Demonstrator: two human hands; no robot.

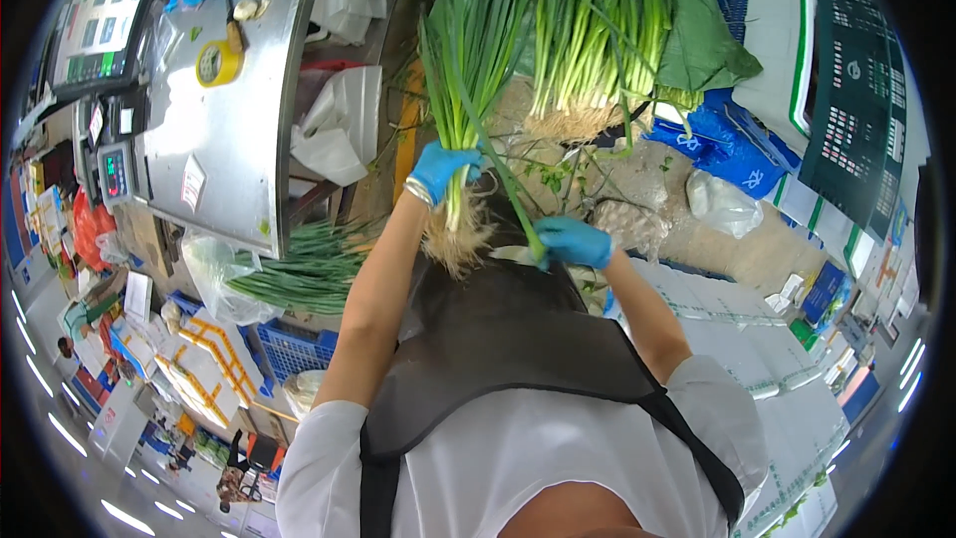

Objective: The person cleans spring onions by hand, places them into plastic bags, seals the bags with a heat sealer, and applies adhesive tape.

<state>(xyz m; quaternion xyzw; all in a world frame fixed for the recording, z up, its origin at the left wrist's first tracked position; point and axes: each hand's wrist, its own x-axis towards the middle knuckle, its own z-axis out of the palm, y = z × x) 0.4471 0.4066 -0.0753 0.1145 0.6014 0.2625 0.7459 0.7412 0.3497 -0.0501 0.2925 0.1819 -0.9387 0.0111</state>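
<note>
My left hand (444, 170), in a blue glove, is closed around a bunch of green onions (457, 136) just above its pale, hairy roots. The long leaves fan out away from me. My right hand (573, 241), also blue-gloved, grips a separate green onion leaf (515, 190) near its thick end. A pale, flat blade-like thing (511, 254) lies against the fingers of that hand; what it is cannot be told. Beyond both hands, a large pile of green onions (590, 52) rests on green sheeting (698, 45), roots towards me.
A steel table (224, 112) at the left bears yellow tape (218, 63), a scale (116, 172) and a screen (104, 7). More green onions (306, 269) lie under its near corner. White foam boxes (747, 344) stand at the right. Plant scraps (553, 175) litter the floor ahead.
</note>
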